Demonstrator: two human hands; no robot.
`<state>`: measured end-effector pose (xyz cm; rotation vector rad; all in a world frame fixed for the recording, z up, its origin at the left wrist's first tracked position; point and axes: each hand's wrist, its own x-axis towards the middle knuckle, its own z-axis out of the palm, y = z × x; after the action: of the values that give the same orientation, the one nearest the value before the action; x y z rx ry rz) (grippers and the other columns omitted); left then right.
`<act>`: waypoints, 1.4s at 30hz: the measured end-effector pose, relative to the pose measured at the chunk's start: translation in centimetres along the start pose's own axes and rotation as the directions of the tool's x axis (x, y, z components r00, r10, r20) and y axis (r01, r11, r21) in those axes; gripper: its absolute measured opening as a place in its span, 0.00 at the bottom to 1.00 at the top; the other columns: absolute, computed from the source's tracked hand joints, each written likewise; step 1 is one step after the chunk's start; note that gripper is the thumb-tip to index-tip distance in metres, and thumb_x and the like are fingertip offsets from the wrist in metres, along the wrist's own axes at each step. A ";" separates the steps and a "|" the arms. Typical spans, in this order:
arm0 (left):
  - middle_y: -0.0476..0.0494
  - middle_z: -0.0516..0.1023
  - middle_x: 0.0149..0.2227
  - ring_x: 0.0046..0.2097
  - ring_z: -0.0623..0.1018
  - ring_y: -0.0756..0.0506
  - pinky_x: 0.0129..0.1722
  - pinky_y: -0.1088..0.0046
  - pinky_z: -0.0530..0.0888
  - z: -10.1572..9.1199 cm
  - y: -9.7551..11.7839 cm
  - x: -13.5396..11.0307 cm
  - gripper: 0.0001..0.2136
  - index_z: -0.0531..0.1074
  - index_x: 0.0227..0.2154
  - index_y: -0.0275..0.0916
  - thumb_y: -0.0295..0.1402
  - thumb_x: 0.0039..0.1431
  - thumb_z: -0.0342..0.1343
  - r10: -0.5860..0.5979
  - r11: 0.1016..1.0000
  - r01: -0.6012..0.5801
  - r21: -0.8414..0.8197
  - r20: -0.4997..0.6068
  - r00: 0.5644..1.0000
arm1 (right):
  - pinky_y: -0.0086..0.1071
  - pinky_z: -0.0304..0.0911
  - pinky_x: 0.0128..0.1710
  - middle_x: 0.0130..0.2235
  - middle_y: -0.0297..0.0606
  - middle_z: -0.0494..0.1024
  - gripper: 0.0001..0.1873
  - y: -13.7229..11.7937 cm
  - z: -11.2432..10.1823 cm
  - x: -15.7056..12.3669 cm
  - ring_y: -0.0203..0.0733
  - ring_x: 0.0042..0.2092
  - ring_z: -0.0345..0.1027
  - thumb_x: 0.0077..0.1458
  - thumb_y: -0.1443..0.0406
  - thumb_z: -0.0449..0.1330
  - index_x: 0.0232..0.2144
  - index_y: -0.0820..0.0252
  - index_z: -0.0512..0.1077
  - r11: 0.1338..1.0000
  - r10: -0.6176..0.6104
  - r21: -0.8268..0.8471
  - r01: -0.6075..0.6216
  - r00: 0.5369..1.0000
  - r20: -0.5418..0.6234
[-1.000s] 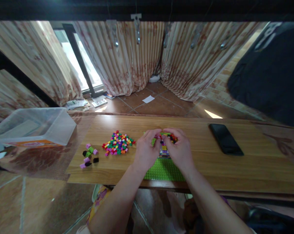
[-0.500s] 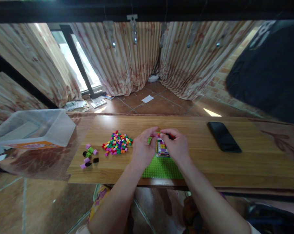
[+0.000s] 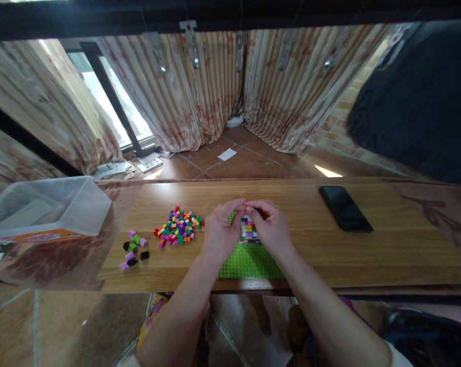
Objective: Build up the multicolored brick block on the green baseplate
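A green studded baseplate (image 3: 249, 262) lies on the wooden table in front of me. On it stands a small multicoloured block of toy bricks (image 3: 248, 232), partly covered by my fingers. My left hand (image 3: 223, 227) is at the block's left side, thumb and fingers pinched together near its far end. From the right, my right hand (image 3: 271, 224) closes its thumb and fingers at the same far end, its fingertips almost meeting the left ones. Whatever sits between the fingertips is too small and hidden to make out.
A pile of small coloured bricks (image 3: 180, 227) lies left of the baseplate. Farther left are several larger pink, green and black bricks (image 3: 133, 247). A clear plastic box (image 3: 96, 204) stands at the left end. A black phone (image 3: 345, 208) lies on the right of the wooden table (image 3: 310, 255).
The whole view has shifted slightly, with the table's contents appearing a little farther left. Both hands stay pinched at the far end of the brick block, with barely any movement.
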<state>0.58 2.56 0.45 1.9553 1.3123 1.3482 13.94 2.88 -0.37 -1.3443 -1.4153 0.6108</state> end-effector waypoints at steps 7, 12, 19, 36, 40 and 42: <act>0.47 0.81 0.43 0.43 0.80 0.49 0.49 0.68 0.76 0.1 0.0 0.1 0.18 0.70 0.50 0.42 0.22 0.57 0.55 -0.050 0.996 0.048 -0.073 -0.032 0.998 | 0.37 0.65 0.42 0.36 0.40 0.81 0.12 -0.3 -0.1 0.1 0.43 0.40 0.73 0.54 0.59 0.57 0.32 0.57 0.79 0.999 0.030 0.032 -0.030 1.000 -0.002; 0.46 0.81 0.40 0.40 0.80 0.49 0.46 0.69 0.77 0.3 -0.6 0.2 0.17 0.70 0.49 0.40 0.24 0.56 0.57 -0.123 0.970 0.117 -0.212 -0.016 0.992 | 0.39 0.66 0.42 0.36 0.40 0.81 0.11 -0.5 0.0 0.5 0.44 0.39 0.74 0.50 0.58 0.61 0.31 0.57 0.79 0.997 0.065 -0.050 -0.064 0.998 0.015; 0.46 0.80 0.37 0.39 0.80 0.49 0.45 0.69 0.77 0.4 -1.2 0.4 0.17 0.72 0.47 0.38 0.22 0.52 0.57 -0.218 0.910 0.219 -0.353 0.043 0.975 | 0.37 0.65 0.36 0.30 0.35 0.82 0.10 -0.7 -0.1 1.2 0.44 0.34 0.74 0.46 0.58 0.62 0.29 0.55 0.80 0.974 0.219 -0.081 -0.213 0.972 0.088; 0.43 0.82 0.37 0.40 0.81 0.46 0.46 0.67 0.76 -4.9 -5.1 0.7 0.13 0.75 0.42 0.37 0.22 0.55 0.53 -0.360 0.933 0.358 -0.034 -0.129 0.924 | 0.31 0.66 0.34 0.34 0.35 0.82 0.19 0.7 0.1 0.1 0.39 0.35 0.73 0.47 0.49 0.63 0.33 0.56 0.80 0.917 0.291 0.262 -0.300 0.954 0.075; 0.42 0.83 0.38 0.40 0.81 0.45 0.45 0.66 0.77 -7.0 -6.3 0.5 0.13 0.77 0.40 0.37 0.22 0.55 0.52 -0.395 0.899 0.410 0.155 -0.118 0.911 | 0.31 0.67 0.35 0.35 0.36 0.81 0.18 1.3 -0.8 0.0 0.40 0.36 0.73 0.48 0.49 0.64 0.32 0.56 0.79 0.865 0.373 0.383 -0.323 0.926 -0.062; 0.41 0.83 0.39 0.41 0.81 0.45 0.46 0.66 0.76 -7.7 -6.6 0.3 0.14 0.77 0.40 0.37 0.21 0.55 0.51 -0.401 0.886 0.414 0.208 -0.104 0.910 | 0.31 0.67 0.36 0.34 0.36 0.81 0.16 1.7 -1.4 0.2 0.39 0.37 0.73 0.48 0.51 0.64 0.30 0.57 0.79 0.852 0.405 0.410 -0.325 0.906 -0.123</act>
<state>-9.25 4.66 -0.98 1.6491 1.8521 1.0915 15.94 3.04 -1.39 -1.3212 -0.8165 0.9202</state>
